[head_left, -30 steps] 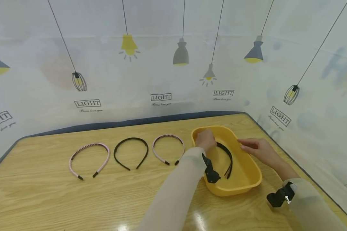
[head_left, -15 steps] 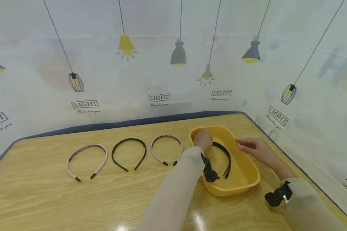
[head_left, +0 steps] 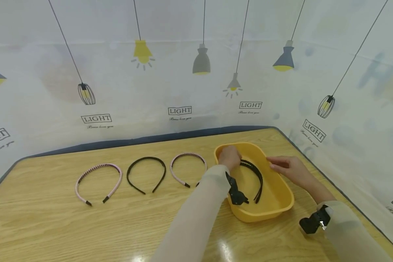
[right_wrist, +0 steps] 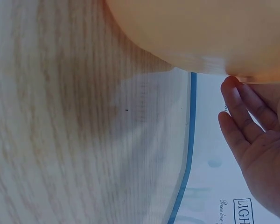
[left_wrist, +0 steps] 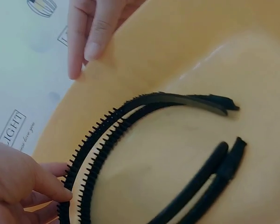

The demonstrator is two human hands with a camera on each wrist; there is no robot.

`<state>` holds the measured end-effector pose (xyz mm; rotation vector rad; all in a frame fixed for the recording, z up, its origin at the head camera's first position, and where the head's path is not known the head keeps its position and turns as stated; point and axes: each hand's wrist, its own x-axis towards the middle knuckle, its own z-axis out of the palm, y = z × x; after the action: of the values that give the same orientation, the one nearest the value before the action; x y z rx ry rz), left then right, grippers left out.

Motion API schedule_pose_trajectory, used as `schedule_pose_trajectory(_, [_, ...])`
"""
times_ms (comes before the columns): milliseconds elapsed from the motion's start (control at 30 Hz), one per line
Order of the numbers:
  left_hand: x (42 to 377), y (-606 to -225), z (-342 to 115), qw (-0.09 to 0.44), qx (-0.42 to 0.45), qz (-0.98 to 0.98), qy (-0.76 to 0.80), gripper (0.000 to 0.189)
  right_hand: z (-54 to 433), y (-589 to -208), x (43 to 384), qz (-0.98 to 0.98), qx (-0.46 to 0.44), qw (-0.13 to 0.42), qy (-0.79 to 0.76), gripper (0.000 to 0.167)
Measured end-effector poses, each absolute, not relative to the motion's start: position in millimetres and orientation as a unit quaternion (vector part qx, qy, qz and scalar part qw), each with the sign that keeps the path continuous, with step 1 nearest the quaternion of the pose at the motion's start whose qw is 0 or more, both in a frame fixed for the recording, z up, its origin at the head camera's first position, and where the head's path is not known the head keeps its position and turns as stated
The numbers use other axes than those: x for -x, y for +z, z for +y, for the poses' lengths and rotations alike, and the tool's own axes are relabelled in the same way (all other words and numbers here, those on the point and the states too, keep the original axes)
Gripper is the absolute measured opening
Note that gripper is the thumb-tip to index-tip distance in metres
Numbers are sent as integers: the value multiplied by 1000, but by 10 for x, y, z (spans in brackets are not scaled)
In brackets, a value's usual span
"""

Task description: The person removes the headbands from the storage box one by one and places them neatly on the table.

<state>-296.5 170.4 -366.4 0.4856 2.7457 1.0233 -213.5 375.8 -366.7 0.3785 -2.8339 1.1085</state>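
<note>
My left hand (head_left: pixel 230 157) reaches into the yellow plastic bin (head_left: pixel 249 217). In the left wrist view its thumb and fingers pinch a black toothed headband (left_wrist: pixel 83 151) on its curved part. A second black headband (left_wrist: pixel 97 161) lies close along the inner side of the first, both with their ends toward the near end of the bin. My right hand (head_left: pixel 291 169) is at the bin's right rim, fingers fairly straight, fingertips touching the rim from outside, as the right wrist view shows from below.
Left of the bin, a row of headbands lies on the wooden table (head_left: pixel 85 233): a pink one (head_left: pixel 99 166), a thin black one (head_left: pixel 147 158), and another pink one (head_left: pixel 188 154) partly behind my left sleeve. A printed backdrop (head_left: pixel 170 83) borders the table's back and right edges.
The black headbands in the bin have shifted slightly, and their band now shows wider beside my left hand. My right hand stays at the rim. The view has turned slightly.
</note>
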Motion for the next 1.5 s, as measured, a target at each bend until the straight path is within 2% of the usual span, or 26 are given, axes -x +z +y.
schedule_pose_trajectory(133, [2959,-3590,1675,95,-167,910,368,20,3755,-3663,2135,-923,-122,36,364,38])
schedule_pose_trajectory(167, [2962,-3568,1666,96,-168,909,369,19,3754,-3660,2133,-922,-122,35,365,38])
schedule_pose_trajectory(333, [2982,-3486,1610,92,-185,908,365,30,3745,-3647,2127,-922,-121,32,367,39])
schedule_pose_trajectory(833, [3073,-3299,1394,85,-219,888,395,39,3726,-3648,2114,-925,-123,37,357,38])
schedule_pose_trajectory(1233, [3172,-3052,1183,82,-262,872,405,29,3729,-3644,2115,-924,-120,32,362,39])
schedule_pose_trajectory(1500, [3197,-2847,894,106,-267,862,418,30,3716,-3638,2114,-927,-128,37,352,38])
